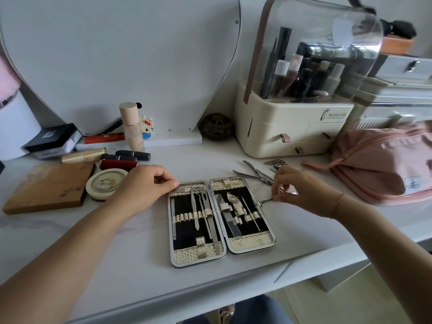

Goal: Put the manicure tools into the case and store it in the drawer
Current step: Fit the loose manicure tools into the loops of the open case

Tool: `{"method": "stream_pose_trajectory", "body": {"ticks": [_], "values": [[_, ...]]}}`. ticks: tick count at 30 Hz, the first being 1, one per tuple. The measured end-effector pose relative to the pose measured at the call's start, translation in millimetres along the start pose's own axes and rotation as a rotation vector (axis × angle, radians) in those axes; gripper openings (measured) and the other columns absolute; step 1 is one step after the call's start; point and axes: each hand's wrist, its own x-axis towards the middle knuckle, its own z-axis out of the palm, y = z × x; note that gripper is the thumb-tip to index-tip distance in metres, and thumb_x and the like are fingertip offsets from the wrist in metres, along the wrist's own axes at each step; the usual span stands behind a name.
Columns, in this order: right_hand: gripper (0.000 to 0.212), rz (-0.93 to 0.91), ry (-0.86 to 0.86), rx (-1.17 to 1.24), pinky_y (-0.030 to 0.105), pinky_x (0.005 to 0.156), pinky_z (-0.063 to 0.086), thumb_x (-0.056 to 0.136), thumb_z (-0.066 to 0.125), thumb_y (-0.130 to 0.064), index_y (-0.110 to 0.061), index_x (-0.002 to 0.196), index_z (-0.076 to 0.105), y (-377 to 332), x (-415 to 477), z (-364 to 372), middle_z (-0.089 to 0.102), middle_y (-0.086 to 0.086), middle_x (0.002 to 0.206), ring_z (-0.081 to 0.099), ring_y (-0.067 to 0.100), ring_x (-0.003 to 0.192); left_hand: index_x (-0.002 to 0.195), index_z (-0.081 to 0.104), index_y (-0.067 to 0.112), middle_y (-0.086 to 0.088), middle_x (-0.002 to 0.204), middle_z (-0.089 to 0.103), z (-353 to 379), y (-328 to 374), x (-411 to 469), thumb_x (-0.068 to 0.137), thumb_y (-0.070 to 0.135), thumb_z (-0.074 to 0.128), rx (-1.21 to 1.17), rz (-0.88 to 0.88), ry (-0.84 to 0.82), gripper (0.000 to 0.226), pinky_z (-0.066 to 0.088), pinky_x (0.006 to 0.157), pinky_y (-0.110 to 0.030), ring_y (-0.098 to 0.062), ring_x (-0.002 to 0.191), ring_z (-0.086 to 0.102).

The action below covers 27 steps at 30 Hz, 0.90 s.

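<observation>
White bench (131,260) spreads under my arms in the head view, with lipsticks (126,157) at the back left and a pink pouch (383,167) at the right. Flat and open in front of me lies the case (222,220), several tools strapped inside. My left hand (145,183) rests curled at its top left corner, fingers (171,182) touching the rim, holding nothing. My right hand (297,190) pinches a small metal tool (265,201) just beside the case's right edge. More loose tools (259,173) lie behind it.
</observation>
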Motion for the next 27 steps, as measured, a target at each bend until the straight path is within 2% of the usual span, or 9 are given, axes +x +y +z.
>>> {"method": "stream_pose_trajectory", "body": {"ticks": [4,8,11,14,16,21,24,27], "values": [[0.014,-0.026,-0.029,-0.036,0.006,0.067,0.036,0.083,0.066,-0.016,-0.027,0.077,0.058,-5.0,4.4,-0.8,0.055,-0.004,0.087,0.048,0.000,0.075,0.070,0.068,0.031,0.013,0.074,0.069,0.3,-1.0,0.4,0.079,0.027,0.071,-0.002,-0.005,0.000,0.011,0.044,0.066,-0.020,-0.003,0.075,0.062],[0.019,0.075,0.103,0.093,0.015,0.057,0.041,0.085,0.062,-0.011,-0.025,0.074,0.056,-16.9,9.4,-7.0,0.061,-0.003,0.065,0.053,0.005,0.055,0.072,0.069,0.030,0.014,0.076,0.069,0.0,-1.2,0.8,0.079,0.027,0.071,-0.013,-0.015,-0.003,0.008,0.046,0.068,-0.022,-0.004,0.076,0.062],[0.017,0.082,0.226,0.488,0.025,0.058,0.048,0.085,0.061,-0.002,-0.016,0.093,0.058,-44.1,19.9,-9.0,0.063,0.003,0.067,0.055,0.009,0.056,0.075,0.071,0.027,0.014,0.077,0.069,-0.3,-0.8,1.1,0.079,0.028,0.072,-0.029,-0.015,-0.008,0.004,0.047,0.070,-0.023,-0.003,0.077,0.062],[0.044,0.032,0.090,0.841,0.026,0.057,0.055,0.085,0.056,0.005,-0.012,0.124,0.048,-88.3,36.6,0.4,0.062,0.011,0.072,0.060,0.016,0.061,0.078,0.071,0.025,0.012,0.079,0.069,-1.0,-0.7,1.8,0.079,0.030,0.071,-0.022,-0.011,-0.026,0.005,0.049,0.074,-0.026,-0.003,0.079,0.062],[0.042,0.027,-0.009,0.925,0.027,0.057,0.058,0.085,0.056,0.006,-0.010,0.123,0.051,-116.5,51.6,13.7,0.061,0.010,0.071,0.062,0.014,0.060,0.078,0.072,0.024,0.012,0.080,0.070,-1.4,-0.7,1.6,0.079,0.031,0.070,-0.019,-0.018,-0.028,0.007,0.049,0.076,-0.027,-0.003,0.079,0.062],[0.020,0.063,-0.066,0.893,0.024,0.053,0.056,0.086,0.058,0.002,-0.004,0.105,0.060,-146.6,85.9,45.9,0.061,0.009,0.068,0.063,0.011,0.054,0.080,0.071,0.023,0.009,0.079,0.070,-1.7,0.6,0.3,0.081,0.030,0.068,-0.027,-0.025,-0.034,0.008,0.048,0.072,-0.026,-0.005,0.078,0.063],[0.018,0.103,-0.047,0.868,0.021,0.047,0.054,0.087,0.058,0.001,-0.003,0.104,0.061,-146.3,95.1,53.5,0.060,0.010,0.065,0.061,0.009,0.051,0.078,0.069,0.025,0.009,0.078,0.069,-2.1,0.3,1.0,0.082,0.030,0.068,-0.016,-0.021,-0.034,0.006,0.045,0.067,-0.023,-0.007,0.077,0.063],[0.019,0.132,-0.009,0.856,0.019,0.045,0.052,0.086,0.058,0.001,-0.001,0.105,0.061,-143.3,99.8,57.3,0.060,0.011,0.064,0.059,0.009,0.048,0.081,0.071,0.023,0.008,0.079,0.069,-2.3,0.5,0.9,0.081,0.030,0.068,-0.015,-0.021,-0.032,0.008,0.046,0.067,-0.023,-0.006,0.076,0.062]]}}
